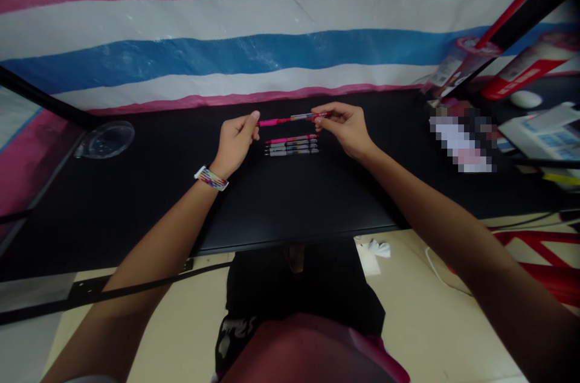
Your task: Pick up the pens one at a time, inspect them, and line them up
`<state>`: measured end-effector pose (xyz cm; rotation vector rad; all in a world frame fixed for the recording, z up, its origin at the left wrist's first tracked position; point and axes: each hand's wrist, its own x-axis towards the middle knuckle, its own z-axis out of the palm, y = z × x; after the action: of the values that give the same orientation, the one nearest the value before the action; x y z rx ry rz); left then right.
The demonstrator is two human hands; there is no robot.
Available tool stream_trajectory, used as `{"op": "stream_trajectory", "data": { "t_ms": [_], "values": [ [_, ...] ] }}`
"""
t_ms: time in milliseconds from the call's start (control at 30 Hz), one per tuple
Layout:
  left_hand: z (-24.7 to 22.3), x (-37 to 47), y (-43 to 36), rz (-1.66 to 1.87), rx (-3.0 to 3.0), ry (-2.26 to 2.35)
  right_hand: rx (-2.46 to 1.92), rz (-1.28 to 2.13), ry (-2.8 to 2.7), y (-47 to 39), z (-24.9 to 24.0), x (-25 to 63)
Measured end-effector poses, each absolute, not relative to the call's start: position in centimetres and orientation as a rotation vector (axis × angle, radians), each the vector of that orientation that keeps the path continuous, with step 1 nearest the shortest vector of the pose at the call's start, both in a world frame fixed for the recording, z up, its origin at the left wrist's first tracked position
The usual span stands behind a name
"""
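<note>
Between my two hands a pink and red pen (283, 121) is stretched level above the black table (181, 202). My left hand (238, 138) pinches its pink left end between thumb and fingers. The red right end is pinched by my right hand (341, 124). Just below the held pen, several pens lie side by side in a row: a pink and red one (292, 141) at the back, and grey and black ones (292, 151) nearer me.
At the left back lies a clear round plastic container (109, 139). On the right are a clear tub (462, 63), a red and white canister (525, 69), a white mouse (526, 99) and a pixelated item (462, 141). A striped sheet (272, 48) hangs behind the table.
</note>
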<state>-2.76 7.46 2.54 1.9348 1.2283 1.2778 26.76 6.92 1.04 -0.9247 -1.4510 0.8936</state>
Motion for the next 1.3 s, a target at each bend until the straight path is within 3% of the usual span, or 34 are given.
{"op": "stream_trajectory", "data": {
  "t_ms": [367,567,1300],
  "values": [
    [2.1,-2.7,7.8,1.318,1.918,1.223,-0.938,0.832,-1.452,7.4,1.2,27.6],
    [2.4,-2.5,7.2,1.096,2.001,1.118,-0.931,1.003,-1.502,6.5,0.8,26.6],
    [2.0,-2.0,7.5,1.311,1.911,0.943,-0.856,1.180,-1.332,6.4,0.7,26.1]
  ]
}}
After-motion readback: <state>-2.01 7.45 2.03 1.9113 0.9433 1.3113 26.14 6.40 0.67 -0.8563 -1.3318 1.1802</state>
